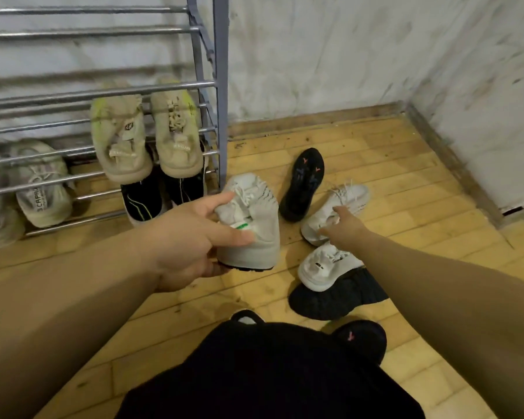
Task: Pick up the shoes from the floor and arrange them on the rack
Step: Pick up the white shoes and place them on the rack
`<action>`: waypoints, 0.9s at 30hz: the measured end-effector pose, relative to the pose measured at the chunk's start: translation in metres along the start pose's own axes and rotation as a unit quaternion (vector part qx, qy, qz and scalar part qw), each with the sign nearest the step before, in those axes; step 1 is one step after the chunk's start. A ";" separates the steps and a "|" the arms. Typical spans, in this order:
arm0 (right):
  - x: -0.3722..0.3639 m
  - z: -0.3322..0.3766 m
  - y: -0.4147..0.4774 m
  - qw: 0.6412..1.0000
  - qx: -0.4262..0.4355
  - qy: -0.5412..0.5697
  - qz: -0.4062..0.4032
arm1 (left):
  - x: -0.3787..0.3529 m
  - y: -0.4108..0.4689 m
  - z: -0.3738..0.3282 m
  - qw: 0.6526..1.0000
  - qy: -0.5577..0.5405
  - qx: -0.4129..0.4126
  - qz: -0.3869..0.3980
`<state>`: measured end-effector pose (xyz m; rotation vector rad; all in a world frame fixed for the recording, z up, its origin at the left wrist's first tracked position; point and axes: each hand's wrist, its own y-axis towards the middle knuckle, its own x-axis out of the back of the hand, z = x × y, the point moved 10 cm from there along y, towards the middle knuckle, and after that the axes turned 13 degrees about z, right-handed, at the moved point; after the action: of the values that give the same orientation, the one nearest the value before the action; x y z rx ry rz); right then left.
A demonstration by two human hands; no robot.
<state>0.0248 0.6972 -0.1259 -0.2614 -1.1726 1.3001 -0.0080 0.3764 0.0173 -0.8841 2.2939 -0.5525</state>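
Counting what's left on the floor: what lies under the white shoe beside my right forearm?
A black shoe lies under the white shoe, resting on the floor. Where the white shoe overlaps it, its surface is hidden.

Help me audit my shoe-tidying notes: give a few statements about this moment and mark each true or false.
1. The left hand grips a white shoe. True.
2. The right hand holds a black shoe. False: it reaches onto a second white shoe lying on the floor.
3. A beige pair sits on the rack. True.
4. Every shoe is already on the rack. False: several still lie on the wooden floor.
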 end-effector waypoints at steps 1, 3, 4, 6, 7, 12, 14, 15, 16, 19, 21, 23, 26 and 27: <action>-0.006 -0.003 0.011 1.000 -0.003 -0.019 0.004 | 0.007 0.001 0.002 1.000 0.006 0.004 -0.009; -0.016 -0.001 0.022 0.999 -0.005 -0.047 -0.002 | 0.016 0.001 0.006 1.000 0.021 0.014 -0.013; -0.017 0.000 0.024 0.999 -0.002 -0.050 -0.016 | 0.019 0.001 0.007 0.999 0.024 0.017 -0.012; -0.016 -0.001 0.024 0.998 0.001 -0.025 -0.055 | 0.025 -0.001 0.008 0.999 0.028 0.018 -0.015; -0.013 0.001 0.020 0.997 0.004 -0.017 -0.074 | 0.026 -0.002 0.007 0.999 0.028 0.015 -0.016; 0.011 0.049 -0.046 0.988 0.087 0.003 -0.129 | 0.024 -0.027 -0.013 0.999 0.050 0.003 0.002; 0.027 0.077 -0.090 0.982 0.132 -0.005 -0.134 | 0.020 -0.046 -0.033 0.998 0.067 -0.014 0.014; 0.032 0.093 -0.114 0.980 0.154 -0.021 -0.127 | 0.016 -0.058 -0.044 0.997 0.072 -0.026 0.022; 0.036 0.109 -0.139 0.977 0.177 -0.036 -0.117 | 0.014 -0.073 -0.056 0.996 0.073 -0.037 0.027; 0.039 0.163 -0.215 0.963 0.247 -0.081 -0.073 | 0.011 -0.127 -0.086 0.994 0.068 -0.072 0.037; 0.035 0.199 -0.265 0.949 0.284 -0.127 -0.048 | 0.011 -0.169 -0.100 0.991 0.071 -0.096 0.055; 0.027 0.231 -0.312 0.932 0.309 -0.184 -0.037 | 0.017 -0.212 -0.109 0.987 0.078 -0.121 0.063; 0.012 0.276 -0.368 0.898 0.369 -0.238 -0.030 | 0.041 -0.270 -0.115 0.984 0.060 -0.162 0.041; 0.004 0.291 -0.381 0.885 0.389 -0.254 -0.029 | 0.049 -0.286 -0.116 0.983 0.048 -0.176 0.034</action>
<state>0.0267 0.4482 0.2838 0.7401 -0.9638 1.7308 0.0143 0.1625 0.2445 -0.9525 2.5472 -0.1628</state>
